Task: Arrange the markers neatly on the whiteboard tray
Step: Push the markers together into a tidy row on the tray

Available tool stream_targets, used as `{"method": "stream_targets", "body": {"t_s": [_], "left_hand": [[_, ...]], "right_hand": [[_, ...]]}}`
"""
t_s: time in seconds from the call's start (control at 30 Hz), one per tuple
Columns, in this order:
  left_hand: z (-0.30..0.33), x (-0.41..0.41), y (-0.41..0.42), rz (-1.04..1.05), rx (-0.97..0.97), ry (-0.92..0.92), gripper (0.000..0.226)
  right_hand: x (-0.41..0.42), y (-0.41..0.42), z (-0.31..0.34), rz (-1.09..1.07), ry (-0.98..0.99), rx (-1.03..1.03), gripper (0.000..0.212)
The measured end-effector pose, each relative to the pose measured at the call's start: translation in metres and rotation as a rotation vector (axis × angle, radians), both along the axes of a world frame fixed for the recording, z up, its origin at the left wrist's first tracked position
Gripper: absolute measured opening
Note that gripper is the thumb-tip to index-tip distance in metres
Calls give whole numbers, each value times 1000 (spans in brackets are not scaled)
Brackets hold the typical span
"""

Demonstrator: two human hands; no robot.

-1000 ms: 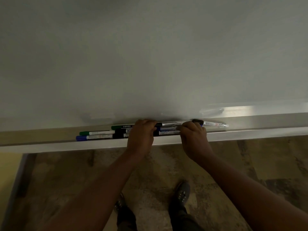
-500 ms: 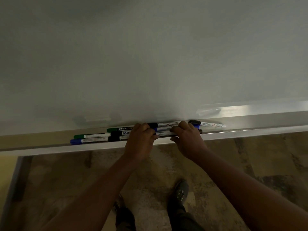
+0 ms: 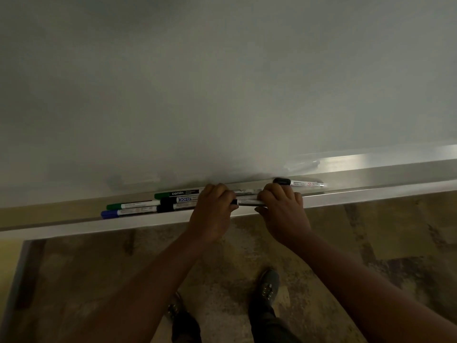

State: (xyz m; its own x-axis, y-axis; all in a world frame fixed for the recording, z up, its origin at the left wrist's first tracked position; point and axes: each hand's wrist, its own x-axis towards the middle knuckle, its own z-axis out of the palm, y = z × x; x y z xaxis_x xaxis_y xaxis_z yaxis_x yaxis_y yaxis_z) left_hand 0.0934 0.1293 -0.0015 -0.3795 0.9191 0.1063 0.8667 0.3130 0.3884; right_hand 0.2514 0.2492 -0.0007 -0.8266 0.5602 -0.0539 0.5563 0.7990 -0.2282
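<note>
Both hands on the whiteboard tray (image 3: 371, 193), a long ledge running left to right under the whiteboard (image 3: 222, 82). Left hand (image 3: 212, 214) has fingers curled over the markers near tray middle, gripping the bunch there. Right hand (image 3: 282, 214) just to its right, fingers curled down onto the tray, pinching the white marker (image 3: 249, 202) that spans the gap between the two hands; black end of it touches the left hand. Left of the hands, markers lie lengthwise, side by side: blue-capped marker (image 3: 128, 212) nearest the front edge, green-capped marker (image 3: 133, 204) behind it, dark green camlin marker (image 3: 176, 193) farthest back against the board, and two black-capped markers (image 3: 175, 203) running under the left hand. Right of the right hand, a black-capped white marker (image 3: 299, 182) lies along the back of the tray, apart from the rest. Below: mottled floor (image 3: 346, 243), two dark shoes (image 3: 268, 283). Dim light.
</note>
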Motion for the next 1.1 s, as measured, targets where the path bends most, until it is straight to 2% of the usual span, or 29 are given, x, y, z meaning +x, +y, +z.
{"method": "stream_targets", "body": {"t_s": [0.13,0.23,0.33,0.47,0.57,0.7,0.83,1.1], "left_hand": [[5,19,12,-49,44,-33,20],[8,32,26,-47,95,-87,30],[6,44,45,-78,86,-89,26],[2,59,70,-162,41,-90,16],[-3,68,83,-211,5,-51,18],[-8,75,94,-228,-39,-26,19],[-9,80,101,-212,-73,-14,11],[-7,81,96,-71,-10,-152,13]], "right_hand": [[19,0,1,16,3,2,31],[45,8,1,-146,43,-28,24],[69,18,2,-303,120,-88,17],[84,30,10,-472,202,-162,22],[88,36,15,-550,205,-208,23],[94,38,18,-550,190,-238,23],[98,36,18,-520,174,-237,18],[100,36,14,-427,67,-164,23]]}}
